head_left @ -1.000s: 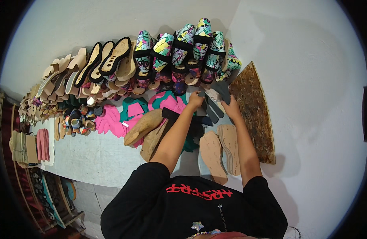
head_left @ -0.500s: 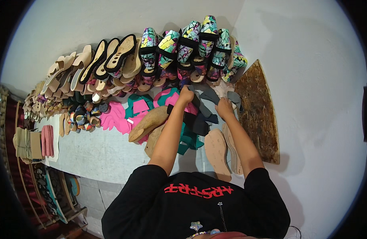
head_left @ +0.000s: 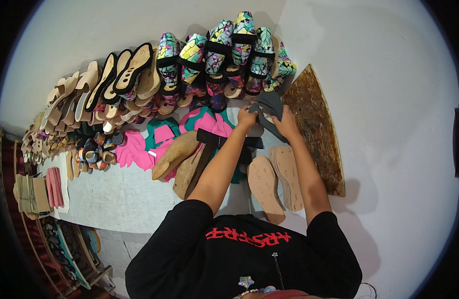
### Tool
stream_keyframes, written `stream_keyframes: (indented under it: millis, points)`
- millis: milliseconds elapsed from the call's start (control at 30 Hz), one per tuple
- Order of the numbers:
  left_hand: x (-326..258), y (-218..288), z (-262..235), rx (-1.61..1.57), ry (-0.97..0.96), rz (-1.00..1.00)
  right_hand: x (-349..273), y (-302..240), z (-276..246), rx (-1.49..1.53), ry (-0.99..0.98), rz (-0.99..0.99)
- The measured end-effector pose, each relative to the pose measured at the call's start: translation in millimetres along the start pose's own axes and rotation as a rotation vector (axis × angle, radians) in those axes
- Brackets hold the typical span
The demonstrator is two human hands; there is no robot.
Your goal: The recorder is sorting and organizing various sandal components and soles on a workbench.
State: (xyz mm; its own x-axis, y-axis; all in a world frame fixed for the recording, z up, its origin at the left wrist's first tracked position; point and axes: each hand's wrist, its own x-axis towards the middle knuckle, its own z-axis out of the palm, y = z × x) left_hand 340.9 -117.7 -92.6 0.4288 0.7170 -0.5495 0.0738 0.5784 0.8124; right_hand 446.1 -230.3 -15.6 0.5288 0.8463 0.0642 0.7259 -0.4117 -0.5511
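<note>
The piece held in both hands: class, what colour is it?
Dark grey, seen in the head view: the flat piece sits between the left hand and right hand.

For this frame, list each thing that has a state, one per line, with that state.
left hand: closed on the dark grey cut piece
right hand: gripping the same piece
dark grey cut piece: held up off the table, between both hands
tan soles: lying flat, side by side
patterned sandals: stood on edge in a row against the wall
wooden shoe lasts: lying on their sides
</note>
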Motion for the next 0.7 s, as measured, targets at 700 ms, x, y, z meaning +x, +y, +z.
stream_keyframes:
  millis: [700]
  points:
    - [-50.4,68.0,-70.4,1.512,-0.398,0.292,-16.4,-28.3,36.2,-0.531,0.064,0.000]
